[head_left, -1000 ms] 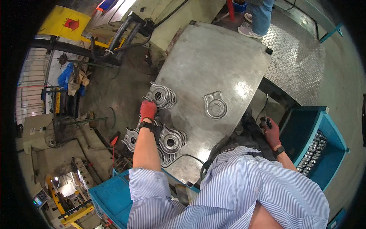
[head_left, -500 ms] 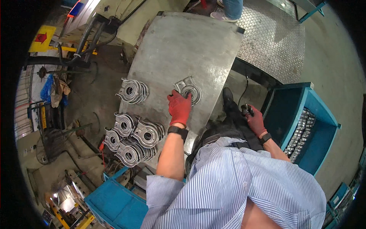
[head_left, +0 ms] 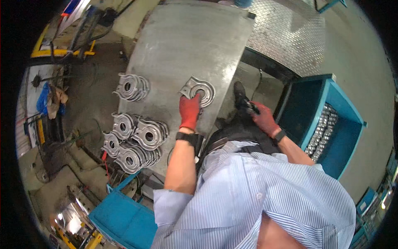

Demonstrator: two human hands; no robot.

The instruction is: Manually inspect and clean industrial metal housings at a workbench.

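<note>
On the metal table point(head_left: 190, 41) lies a flat metal bracket point(head_left: 208, 87) with a round ringed opening and a lipped tab. My left hand point(head_left: 190, 111), in a red glove, grips its near edge, fingers by the ring. Off the table's right edge, my right hand point(head_left: 265, 119), also red-gloved, is closed round a small dark object point(head_left: 251, 108); its exact kind is too blurred to tell. Stacks of similar brackets point(head_left: 150, 135) stand at the table's near left. A smaller stack of brackets point(head_left: 132, 88) sits farther up the left edge.
A blue bin point(head_left: 350, 143) at the right holds rows of shiny metal parts point(head_left: 321, 133). A blue cart point(head_left: 122, 218) stands at the lower left. Beyond the table's right side is a diamond-plate platform point(head_left: 286, 37). Dark tubing and yellow frame parts point(head_left: 58, 52) fill the upper left.
The view has shifted, so the table sits farther up and left. The bracket has turned slightly under my left hand. My right hand still holds the dark object, now tilted toward the table.
</note>
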